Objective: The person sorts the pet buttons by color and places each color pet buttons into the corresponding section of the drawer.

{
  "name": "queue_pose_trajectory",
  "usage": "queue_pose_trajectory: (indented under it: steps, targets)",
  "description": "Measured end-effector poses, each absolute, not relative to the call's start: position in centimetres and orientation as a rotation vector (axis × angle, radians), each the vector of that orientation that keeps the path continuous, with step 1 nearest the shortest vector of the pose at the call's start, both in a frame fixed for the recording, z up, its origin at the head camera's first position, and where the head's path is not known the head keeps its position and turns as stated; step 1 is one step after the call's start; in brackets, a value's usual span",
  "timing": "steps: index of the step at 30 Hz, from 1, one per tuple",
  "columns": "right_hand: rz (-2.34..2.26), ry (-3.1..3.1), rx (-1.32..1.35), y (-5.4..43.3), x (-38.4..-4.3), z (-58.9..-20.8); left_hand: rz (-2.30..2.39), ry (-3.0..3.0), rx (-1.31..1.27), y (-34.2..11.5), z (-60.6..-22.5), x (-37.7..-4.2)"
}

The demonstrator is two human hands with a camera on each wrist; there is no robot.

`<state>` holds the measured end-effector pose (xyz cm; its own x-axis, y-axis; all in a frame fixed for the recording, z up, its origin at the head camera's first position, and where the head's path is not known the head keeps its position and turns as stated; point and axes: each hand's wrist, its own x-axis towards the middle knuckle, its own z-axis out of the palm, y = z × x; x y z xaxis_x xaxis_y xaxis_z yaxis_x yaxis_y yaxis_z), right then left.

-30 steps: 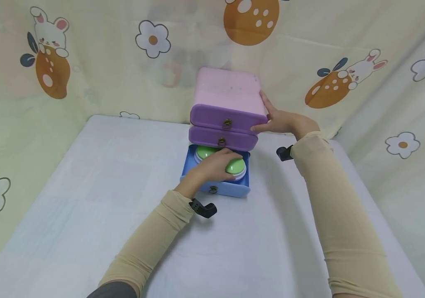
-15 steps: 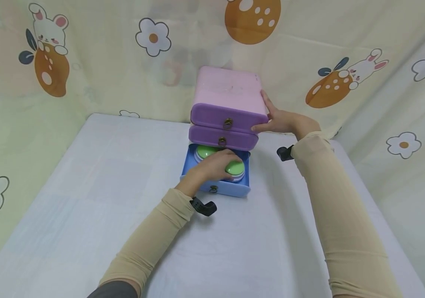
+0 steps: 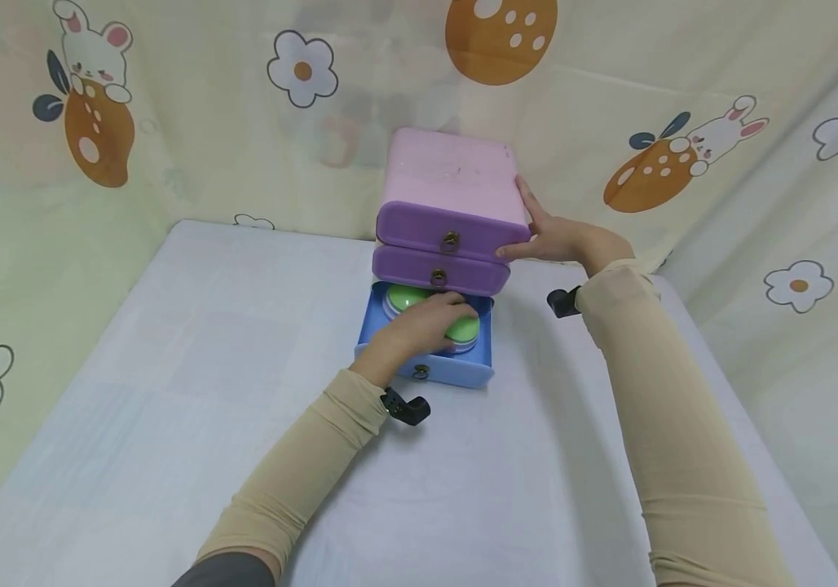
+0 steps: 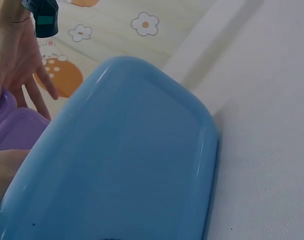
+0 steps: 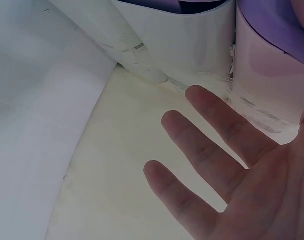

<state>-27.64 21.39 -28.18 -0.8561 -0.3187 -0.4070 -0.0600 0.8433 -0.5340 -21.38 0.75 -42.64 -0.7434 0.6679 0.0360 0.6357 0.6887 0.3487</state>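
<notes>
My left hand (image 3: 422,324) reaches into the pulled-out blue drawer (image 3: 456,371) at the bottom of a small drawer unit. Its fingers curl round a round green-domed button (image 3: 465,328) with a white base, partly covered by the hand. A second green-domed button (image 3: 403,297) sits at the drawer's back left. My right hand (image 3: 562,240) rests against the right side of the pink-topped unit (image 3: 456,175), thumb on the front of the upper purple drawer (image 3: 426,228). In the right wrist view, several straight fingers (image 5: 204,152) of that hand are spread beside the unit.
The unit stands at the back of a table (image 3: 243,350) covered in white cloth. Its lower purple drawer (image 3: 404,267) is pushed in. Right behind it hangs a printed curtain (image 3: 228,139). The blue drawer's front (image 4: 126,155) fills much of the left wrist view.
The held button has shifted slightly left inside the drawer, with my left hand round it. My right hand keeps its place on the unit; the head view has tilted a little.
</notes>
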Motion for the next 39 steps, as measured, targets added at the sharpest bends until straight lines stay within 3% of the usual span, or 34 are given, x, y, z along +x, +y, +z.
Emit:
queue_pose_trajectory:
  steps: [39]
  targets:
    - [-0.698, 2.542, -0.260, 21.29, -27.20, -28.03, 0.445, 2.824, 1.018, 1.10, -42.44, -21.28]
